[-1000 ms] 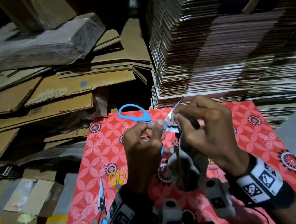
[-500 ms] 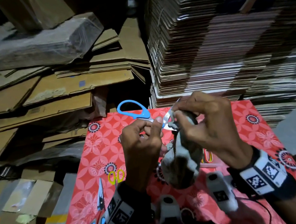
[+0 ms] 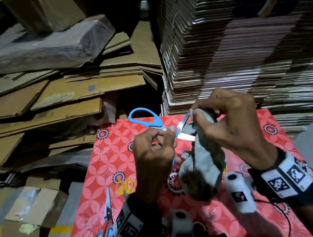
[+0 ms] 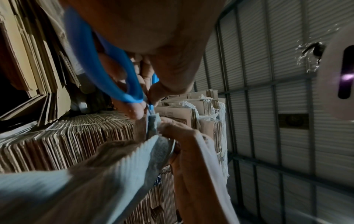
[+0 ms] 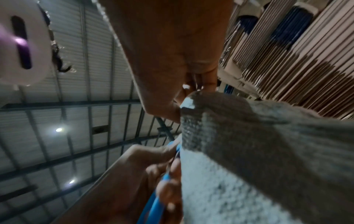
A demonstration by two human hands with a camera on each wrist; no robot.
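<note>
3 scissors: lg blue pr (image 3: 157,122), sm yellow pr (image 3: 125,188), blue-grey pr (image 3: 107,206); 1 grey cloth (image 3: 205,161); 1 red mat (image 3: 113,159).

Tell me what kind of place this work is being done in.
Most likely a cardboard warehouse or packing store. Tall tied stacks of flattened cartons stand behind the red patterned table, loose cardboard sheets pile up beside them, and the wrist views show corrugated metal sheeting on steel beams.

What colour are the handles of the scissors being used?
The scissors handles are bright blue, clearest in the head view.
</note>
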